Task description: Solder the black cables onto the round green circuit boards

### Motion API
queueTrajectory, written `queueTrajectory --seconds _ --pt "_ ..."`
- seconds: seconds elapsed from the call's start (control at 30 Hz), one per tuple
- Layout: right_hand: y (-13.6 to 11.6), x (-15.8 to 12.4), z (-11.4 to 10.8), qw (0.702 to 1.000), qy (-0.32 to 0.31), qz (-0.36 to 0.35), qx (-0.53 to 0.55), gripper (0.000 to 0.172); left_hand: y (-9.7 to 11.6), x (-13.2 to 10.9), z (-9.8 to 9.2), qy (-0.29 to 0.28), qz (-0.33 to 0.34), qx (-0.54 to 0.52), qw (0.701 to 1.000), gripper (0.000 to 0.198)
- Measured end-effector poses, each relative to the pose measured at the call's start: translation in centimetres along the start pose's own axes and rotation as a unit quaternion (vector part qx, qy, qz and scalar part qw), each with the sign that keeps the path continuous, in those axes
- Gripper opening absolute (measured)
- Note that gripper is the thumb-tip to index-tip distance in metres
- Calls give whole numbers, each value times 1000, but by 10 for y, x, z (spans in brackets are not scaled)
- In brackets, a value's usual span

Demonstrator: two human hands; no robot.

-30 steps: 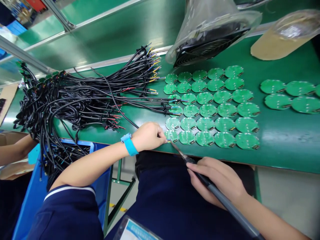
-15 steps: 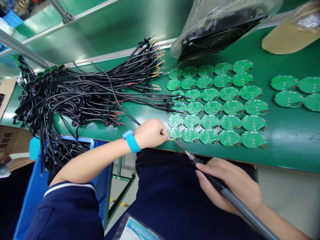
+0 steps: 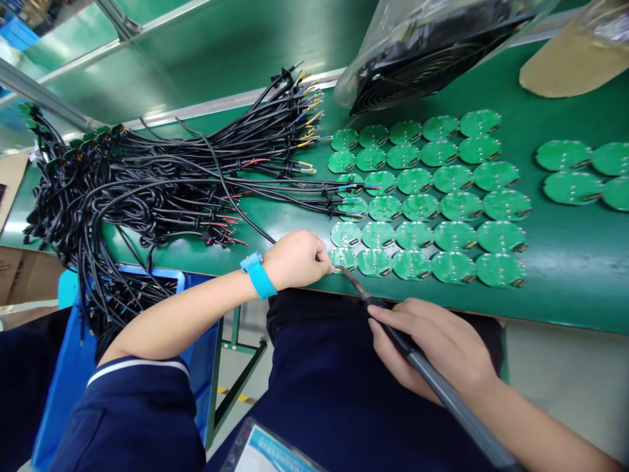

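soldering iron (image 3: 393, 331) meeting a circuit board (image 3: 343, 258)
the round green circuit board lay flat at the near-left corner of the board grid (image 3: 422, 206); the slim dark soldering iron slanted in from the grid's near side, tip touching a wire end (image 3: 336, 267) at that board's edge.

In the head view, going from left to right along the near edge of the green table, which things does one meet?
Blue plastic bin, blue wristband, left hand, metal tip of dark soldering iron, right hand.

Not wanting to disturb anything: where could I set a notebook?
Bare mat lies between the main board grid and the smaller group at right. Crowded: cables at left; left hand with wire and right hand with soldering iron by the grid's near corner.
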State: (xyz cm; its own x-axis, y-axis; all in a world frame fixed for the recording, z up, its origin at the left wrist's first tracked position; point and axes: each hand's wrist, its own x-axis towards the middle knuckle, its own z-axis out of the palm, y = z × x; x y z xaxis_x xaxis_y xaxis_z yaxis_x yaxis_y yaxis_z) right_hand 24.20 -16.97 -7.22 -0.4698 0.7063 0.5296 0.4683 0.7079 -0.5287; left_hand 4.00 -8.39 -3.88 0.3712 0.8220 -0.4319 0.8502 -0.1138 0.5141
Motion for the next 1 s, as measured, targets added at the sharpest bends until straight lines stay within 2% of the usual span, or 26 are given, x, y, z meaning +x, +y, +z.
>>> queueTrajectory --seconds 0.23,0.4,0.7,0.83,1.0 --pt "-12 12 3 997 -16 -21 -71 24 -1 -3 6 31 28 21 999 17" --pt "-13 13 2 997 -12 -16 -74 24 3 -5 12 59 16 50 997 19" --pt "-12 14 3 997 -16 -14 -75 24 4 -4 12 56 20 55 997 20" --pt "-10 14 -1 999 -18 21 -25 23 3 -2 9 36 20 54 998 20" --pt "-4 13 -16 989 25 139 37 12 0 -2 9 33 26 41 998 18"
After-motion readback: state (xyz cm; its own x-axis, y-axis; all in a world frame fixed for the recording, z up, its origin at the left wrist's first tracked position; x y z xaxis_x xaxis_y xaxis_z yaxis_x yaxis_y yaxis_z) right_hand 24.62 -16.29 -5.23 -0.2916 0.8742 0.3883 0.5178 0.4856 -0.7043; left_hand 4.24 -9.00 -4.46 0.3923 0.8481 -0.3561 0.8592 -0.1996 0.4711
